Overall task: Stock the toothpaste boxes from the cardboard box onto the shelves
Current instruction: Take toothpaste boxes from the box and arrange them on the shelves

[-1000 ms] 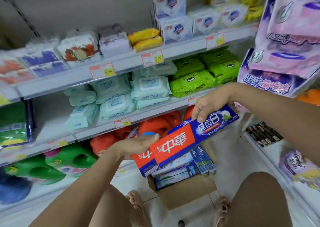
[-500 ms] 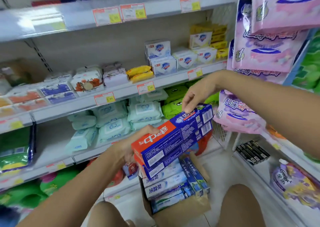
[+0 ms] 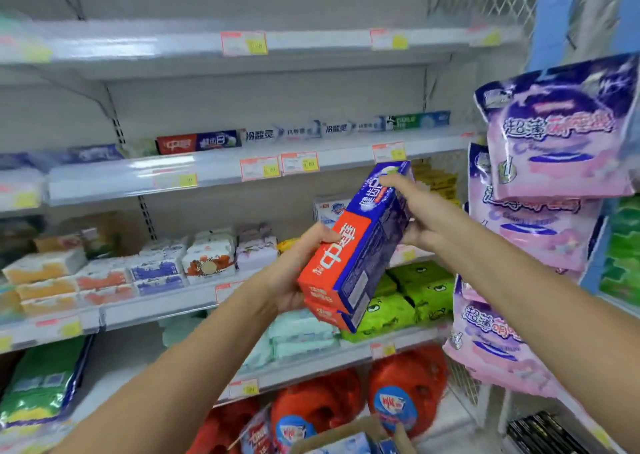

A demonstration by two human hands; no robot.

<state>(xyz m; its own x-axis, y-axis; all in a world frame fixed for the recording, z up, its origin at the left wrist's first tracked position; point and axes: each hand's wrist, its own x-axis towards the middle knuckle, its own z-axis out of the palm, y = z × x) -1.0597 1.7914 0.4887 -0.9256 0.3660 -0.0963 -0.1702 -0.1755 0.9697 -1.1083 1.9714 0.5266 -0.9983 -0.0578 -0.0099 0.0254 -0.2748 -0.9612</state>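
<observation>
I hold two stacked red-and-blue toothpaste boxes (image 3: 360, 245) in front of the shelves, tilted with the blue end up and to the right. My left hand (image 3: 294, 273) grips their red lower end. My right hand (image 3: 412, 211) grips the blue upper end, fingers over the top. A row of toothpaste boxes (image 3: 311, 133) lies along the back of the shelf (image 3: 214, 173) above my hands. The rim of the cardboard box (image 3: 349, 434) shows at the bottom edge, with more boxes inside.
Soap packs (image 3: 156, 270) fill the shelf behind my left hand. Green packets (image 3: 412, 301) and wet wipes (image 3: 301, 335) lie below. Red bottles (image 3: 405, 394) stand on the lowest shelf. Pink and purple pad packs (image 3: 554, 134) hang at the right.
Both hands have lifted the toothpaste boxes up from the cardboard box and tilted them steeper. My view has risen, bringing the toothpaste shelf into sight.
</observation>
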